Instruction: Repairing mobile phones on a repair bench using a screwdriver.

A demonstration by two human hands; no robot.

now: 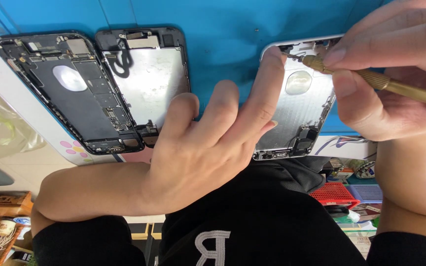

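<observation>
A: Silver phone housing (299,111), stripped of its screen, lies on the blue mat (223,29) at the right of the head view. What is being done to it?

B: The right hand (395,74) pinches a brass precision screwdriver (371,79) between thumb and fingers, closed around its shaft, with the tip set into the top corner of the housing. The left hand (208,143) holds nothing; its fingers are spread, and the index fingertip presses on the housing's upper edge to steady it.

A: So which step is this?

B: I judge it to be work on a small screw near the top corner. The screw itself is too small to see.

A: And the next move?

B: It calls for keeping the tip seated and upright, with the left finger pinning the frame.

A: Anything else about?

B: A dark opened phone (70,91) and its detached screen panel (146,81) lie side by side to the left, well apart from the hands.
</observation>
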